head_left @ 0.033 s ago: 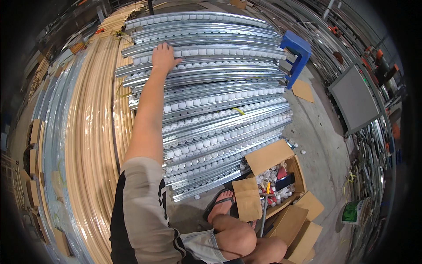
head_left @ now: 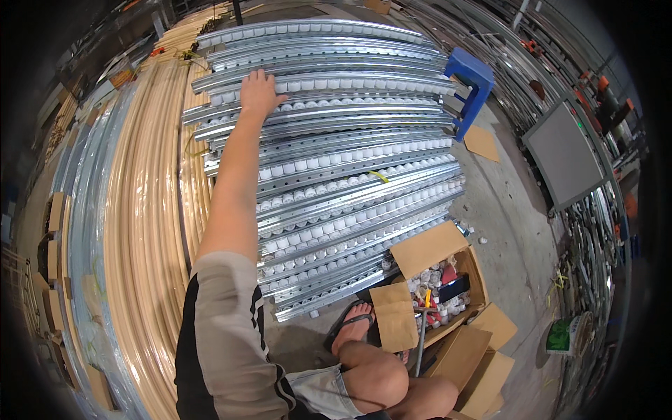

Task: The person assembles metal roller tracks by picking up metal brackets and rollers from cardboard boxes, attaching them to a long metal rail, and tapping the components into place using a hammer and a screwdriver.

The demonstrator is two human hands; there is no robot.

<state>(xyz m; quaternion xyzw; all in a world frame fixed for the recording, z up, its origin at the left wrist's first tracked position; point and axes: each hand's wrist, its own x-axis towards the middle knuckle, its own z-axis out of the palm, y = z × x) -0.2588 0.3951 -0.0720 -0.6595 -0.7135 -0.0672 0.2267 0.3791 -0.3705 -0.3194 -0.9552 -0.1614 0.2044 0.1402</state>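
Observation:
My left arm reaches from the lower edge to the far part of a stack of metal roller tracks [head_left: 364, 150], steel rails fitted with rows of white rollers. My left hand [head_left: 260, 94] lies palm down on the rails near their left ends, its thumb spread to the right. The fingers rest over the track and do not close round it. White rollers [head_left: 350, 83] run just to the right of the hand. A yellow strap [head_left: 379, 177] lies across the middle of the stack. My right hand is out of view.
An open cardboard box [head_left: 476, 269] holds white rollers and a dark phone-like object [head_left: 454, 288] beside my foot. A blue stool [head_left: 479, 85] stands at the stack's right end. Long wrapped beige profiles [head_left: 143, 231] lie left. A grey-panelled frame [head_left: 564, 155] stands right.

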